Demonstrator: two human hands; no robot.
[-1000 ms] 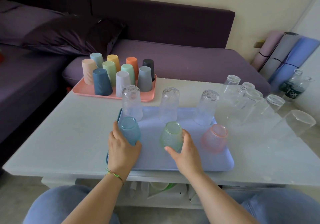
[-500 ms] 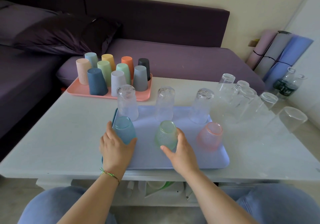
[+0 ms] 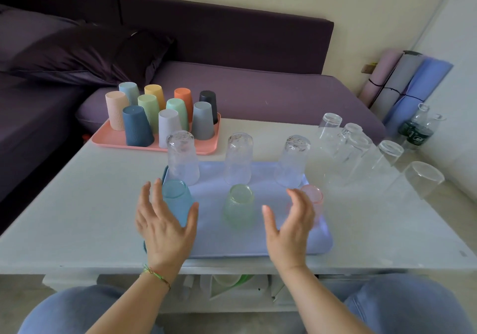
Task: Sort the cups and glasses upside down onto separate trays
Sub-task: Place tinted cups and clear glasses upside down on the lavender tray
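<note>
A lilac-blue tray (image 3: 232,243) lies at the table's front with glasses upside down on it: a blue glass (image 3: 178,204), a green glass (image 3: 238,205), a pink glass (image 3: 313,199), and three clear glasses (image 3: 237,158) behind them. My left hand (image 3: 165,225) hovers with spread fingers around the blue glass, seemingly without gripping it. My right hand (image 3: 289,225) is raised with loose fingers between the green and pink glasses, covering part of the pink one. A pink tray (image 3: 116,140) at the back left carries several coloured plastic cups (image 3: 136,129), all upside down.
Several clear glasses (image 3: 358,150) stand upside down on the white table (image 3: 77,217) to the right of the blue tray. A purple sofa (image 3: 232,85) lies behind. Rolled mats (image 3: 407,85) and bottles (image 3: 418,132) are at the far right.
My left hand has let go of the blue glass and spread its fingers. My right hand has left the green glass and moved right, toward the pink one.
</note>
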